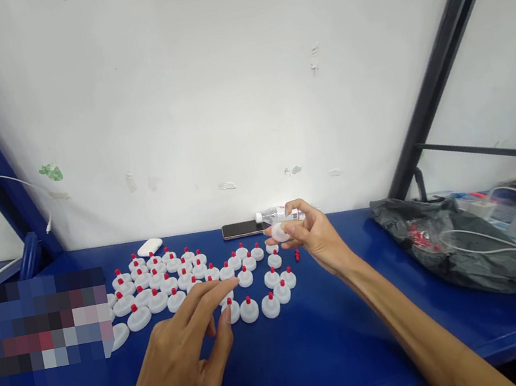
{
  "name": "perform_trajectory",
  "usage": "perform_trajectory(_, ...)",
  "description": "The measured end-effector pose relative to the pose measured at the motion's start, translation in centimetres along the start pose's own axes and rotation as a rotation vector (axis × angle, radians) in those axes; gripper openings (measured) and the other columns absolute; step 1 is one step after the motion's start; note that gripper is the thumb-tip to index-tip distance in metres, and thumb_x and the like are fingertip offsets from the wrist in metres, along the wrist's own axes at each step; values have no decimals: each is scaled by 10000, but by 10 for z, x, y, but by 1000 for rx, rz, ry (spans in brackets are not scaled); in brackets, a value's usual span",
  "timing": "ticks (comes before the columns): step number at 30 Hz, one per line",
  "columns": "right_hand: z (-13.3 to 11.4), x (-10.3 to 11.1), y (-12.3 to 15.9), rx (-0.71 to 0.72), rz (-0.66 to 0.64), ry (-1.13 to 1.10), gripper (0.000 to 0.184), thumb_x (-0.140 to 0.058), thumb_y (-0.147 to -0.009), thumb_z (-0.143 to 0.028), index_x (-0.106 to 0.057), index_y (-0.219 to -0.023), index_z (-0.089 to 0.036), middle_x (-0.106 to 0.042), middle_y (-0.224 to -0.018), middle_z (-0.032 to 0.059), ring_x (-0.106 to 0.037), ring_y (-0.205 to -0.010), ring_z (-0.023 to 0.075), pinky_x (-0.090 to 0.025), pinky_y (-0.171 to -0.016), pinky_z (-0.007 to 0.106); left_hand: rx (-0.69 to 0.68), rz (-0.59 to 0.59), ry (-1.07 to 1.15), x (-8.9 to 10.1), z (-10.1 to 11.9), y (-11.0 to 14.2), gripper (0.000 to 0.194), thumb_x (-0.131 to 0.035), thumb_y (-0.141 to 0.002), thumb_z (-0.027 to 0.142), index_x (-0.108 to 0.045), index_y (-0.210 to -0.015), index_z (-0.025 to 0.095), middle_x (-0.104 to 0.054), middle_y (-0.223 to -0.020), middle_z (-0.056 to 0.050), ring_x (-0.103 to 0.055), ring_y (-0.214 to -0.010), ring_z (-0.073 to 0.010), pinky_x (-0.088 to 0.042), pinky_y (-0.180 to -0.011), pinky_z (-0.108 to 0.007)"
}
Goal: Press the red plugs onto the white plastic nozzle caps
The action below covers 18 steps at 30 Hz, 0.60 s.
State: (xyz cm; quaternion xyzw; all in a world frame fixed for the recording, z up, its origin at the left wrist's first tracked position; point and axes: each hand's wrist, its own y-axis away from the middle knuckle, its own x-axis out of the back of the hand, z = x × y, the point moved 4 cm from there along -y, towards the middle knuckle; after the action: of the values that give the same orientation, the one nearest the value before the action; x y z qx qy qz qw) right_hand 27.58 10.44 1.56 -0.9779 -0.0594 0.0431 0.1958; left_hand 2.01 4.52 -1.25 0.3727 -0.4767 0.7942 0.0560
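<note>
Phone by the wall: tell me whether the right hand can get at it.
Probably yes: the phone appears near the right hand, mostly uncovered, though that hand holds a white round piece.

On the blue tabletop (363,334), close to the pale wall (201,96), there lies a dark phone (239,229). Near its right end, a clear bottle (272,215) is lying on its side. Farther left is one rounded white object (150,247). At the right, a dark plastic bag (493,278) is spread, with a white cable (498,250) upon it
</note>
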Motion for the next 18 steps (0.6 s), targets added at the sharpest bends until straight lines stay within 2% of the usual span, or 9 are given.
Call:
perform_trajectory(6,5,20,-6,-10,175,37,506,-841,-770,-528,-447,-942,-262,-811,-869,29,-801,-812,228,-582,-696,265,-13,-5,10,1,0,-1,363,-477,-1033,159,-513,-1368,293,-653,-1201,-20,-621,-627,-50,-525,-594,-202)
perform_trajectory(10,7,24,-7,-19,177,18,440,-828,-798,-491,-555,-1051,-257,-806,-1034,58,-785,-944,229,-577,-771,280,-19,-1,6,1,0,-1,377,-473,-1033,163,-507,-1384,296,-650,-1213,-21,-624,-628,-51,-532,-601,-207)
perform_trajectory(13,9,21,-8,-38,163,-36,368,-746,-865,-503,-639,-1108,-249,-765,-1157,74,-747,-1033,219,-570,-783,272,-22,-12,-6,0,0,0,382,-471,-1033,163,-502,-1388,301,-651,-1226,-23,-627,-640,-56,-531,-601,-212)
perform_trajectory(15,10,17,-8,-45,162,-80,316,-679,-893,-533,-672,-963,-225,-743,-1139,71,-726,-1000,203,-561,-738,252,-21,-21,-8,-1,-1,0,376,-470,-1034,154,-509,-1380,297,-653,-1233,-31,-634,-653,-59,-526,-595,-210)
perform_trajectory(18,13,13,-9,-83,166,-138,373,-628,-891,-545,-564,-731,-214,-699,-963,39,-668,-804,161,-516,-604,226,-28,-16,-27,-2,0,0,347,-472,-1032,154,-535,-1347,286,-662,-1236,-45,-634,-635,-60,-518,-575,-210)
